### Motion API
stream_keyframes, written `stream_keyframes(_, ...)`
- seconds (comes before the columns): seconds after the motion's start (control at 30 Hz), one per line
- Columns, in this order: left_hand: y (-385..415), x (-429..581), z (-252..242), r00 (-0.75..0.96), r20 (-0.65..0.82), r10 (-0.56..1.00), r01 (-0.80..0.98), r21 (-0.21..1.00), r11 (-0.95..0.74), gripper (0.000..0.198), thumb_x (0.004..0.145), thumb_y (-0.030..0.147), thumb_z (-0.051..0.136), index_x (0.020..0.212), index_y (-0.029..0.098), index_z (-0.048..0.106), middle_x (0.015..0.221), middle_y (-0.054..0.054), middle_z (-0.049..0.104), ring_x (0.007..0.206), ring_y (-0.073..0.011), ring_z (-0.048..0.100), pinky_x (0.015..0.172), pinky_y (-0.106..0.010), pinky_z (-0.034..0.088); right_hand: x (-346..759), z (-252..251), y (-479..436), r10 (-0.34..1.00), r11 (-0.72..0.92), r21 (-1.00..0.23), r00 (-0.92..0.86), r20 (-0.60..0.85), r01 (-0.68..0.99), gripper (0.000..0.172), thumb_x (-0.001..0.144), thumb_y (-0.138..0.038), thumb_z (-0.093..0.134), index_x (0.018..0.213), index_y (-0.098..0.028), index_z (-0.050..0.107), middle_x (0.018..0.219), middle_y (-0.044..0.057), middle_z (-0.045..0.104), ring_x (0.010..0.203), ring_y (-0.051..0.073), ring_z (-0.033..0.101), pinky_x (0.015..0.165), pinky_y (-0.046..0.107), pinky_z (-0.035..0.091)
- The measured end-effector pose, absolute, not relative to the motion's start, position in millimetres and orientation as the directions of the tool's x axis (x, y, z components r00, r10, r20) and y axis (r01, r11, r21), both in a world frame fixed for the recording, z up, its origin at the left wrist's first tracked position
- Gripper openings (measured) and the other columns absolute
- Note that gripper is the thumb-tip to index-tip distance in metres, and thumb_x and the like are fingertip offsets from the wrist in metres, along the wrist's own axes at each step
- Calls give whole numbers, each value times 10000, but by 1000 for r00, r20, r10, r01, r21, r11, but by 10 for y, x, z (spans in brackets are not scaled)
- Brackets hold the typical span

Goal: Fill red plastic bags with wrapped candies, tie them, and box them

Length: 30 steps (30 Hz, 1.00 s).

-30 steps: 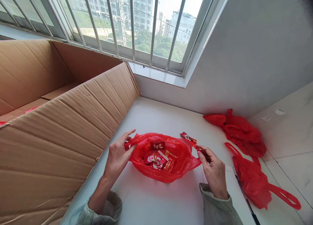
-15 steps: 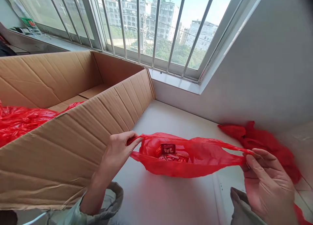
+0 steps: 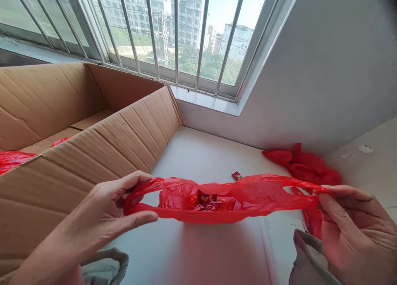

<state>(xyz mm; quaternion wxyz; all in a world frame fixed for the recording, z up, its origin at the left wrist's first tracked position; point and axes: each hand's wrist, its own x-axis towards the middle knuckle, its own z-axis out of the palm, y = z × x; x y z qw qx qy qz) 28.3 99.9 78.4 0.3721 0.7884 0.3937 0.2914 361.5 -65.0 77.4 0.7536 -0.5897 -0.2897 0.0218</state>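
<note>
A thin red plastic bag (image 3: 214,217) is stretched sideways between my hands above the white surface, its mouth facing up. Inside it lie several small dark red wrapped packets (image 3: 208,199). My left hand (image 3: 105,210) has its fingers hooked in the left handle loop, with the thumb spread away along the front. On the other side, my right hand (image 3: 356,223) pinches the right handle between thumb and fingers. One loose red packet (image 3: 237,175) rests on the white surface just behind the bag.
A large open cardboard box (image 3: 124,140) stands at the left, with red plastic (image 3: 15,161) in it. More red bags (image 3: 313,165) lie against the wall at the right. Behind is a barred window (image 3: 176,37) above the white tabletop (image 3: 204,148).
My left hand has moved left and shifted from pinching the bag's edge to having its fingers through the handle loop. The view has turned right, and the loose packet now shows.
</note>
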Motion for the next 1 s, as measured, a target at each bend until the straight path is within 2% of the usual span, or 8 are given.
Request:
stream_keyframes(0.07, 982, 187, 741, 618, 227, 753, 433, 701, -566, 893, 527, 374, 846, 1333, 388, 463, 946, -12, 667, 707, -191, 649, 605, -278, 584, 3627, 736, -742, 431, 232, -929, 826, 364, 288, 226, 689, -264, 772, 895, -252, 682, 880, -4, 623, 803, 125, 590, 726, 223, 522)
stream_keyframes(0.17, 946, 193, 569, 688, 252, 681, 479, 547, -686, 1312, 415, 389, 902, 1473, 413, 128, 1151, -67, 605, 874, -254, 657, 707, -346, 610, 3643, 641, -847, 466, 137, -950, 828, 312, 281, 279, 678, -299, 777, 937, -261, 681, 902, -3, 636, 820, 134, 600, 669, 201, 535)
stream_keyframes(0.43, 539, 777, 271, 707, 267, 655, 441, 557, -703, 1364, 512, 548, 837, 1492, 298, -78, 1554, -186, 103, 1371, -446, 256, 957, -589, 477, 3543, 607, -890, 525, 112, -968, 814, 250, 225, 355, 628, -310, 805, 954, -252, 678, 969, 15, 651, 847, 135, 618, 681, 188, 549)
stream_keyframes(0.57, 488, 1094, 307, 674, 445, 590, 314, 549, -774, 1060, 659, 391, 803, 1460, 364, 110, 1554, -136, 42, 1382, -422, 224, 990, -596, 447, 3448, 648, -803, 598, 127, -959, 752, 279, 254, 323, 645, -310, 793, 937, -241, 675, 874, 38, 661, 750, 152, 625, 602, 231, 542)
stream_keyframes(0.7, 553, 1212, 331, 727, 461, 509, 281, 476, -833, 362, 869, 162, 561, 1194, 320, 534, 1507, -52, 243, 1411, -345, 135, 1056, -566, 382, 3412, 702, -716, 619, 178, -951, 722, 309, 254, 283, 679, -286, 769, 939, -239, 669, 839, 31, 660, 710, 144, 620, 589, 241, 526)
stream_keyframes(0.8, 659, 1184, 383, 767, 453, 455, 144, 569, -810, 232, 892, 112, 480, 923, 280, 637, 1379, -13, 456, 1403, -299, 189, 1100, -550, 328, 3431, 760, -661, 589, 221, -946, 741, 324, 238, 258, 707, -272, 749, 947, -235, 665, 844, 18, 643, 703, 120, 599, 596, 226, 505)
stream_keyframes(0.9, 834, 1115, 507, 621, 444, 646, -101, 863, -495, 151, 904, 225, 478, 800, 263, 580, 1184, -9, 597, 1314, -268, 397, 1081, -521, 389, 3482, 818, -608, 511, 324, -929, 793, 331, 180, 229, 715, -250, 746, 928, -230, 662, 833, -10, 610, 707, 90, 572, 606, 194, 486)
stream_keyframes(1.0, 1029, 1036, 706, 346, 223, 911, -348, 933, -96, 131, 899, 344, 453, 794, 271, 485, 1083, 8, 617, 1217, -240, 517, 1032, -482, 471, 3557, 845, -556, 419, 440, -891, 852, 313, 111, 200, 717, -216, 743, 896, -231, 657, 840, -32, 585, 750, 83, 582, 647, 189, 494)
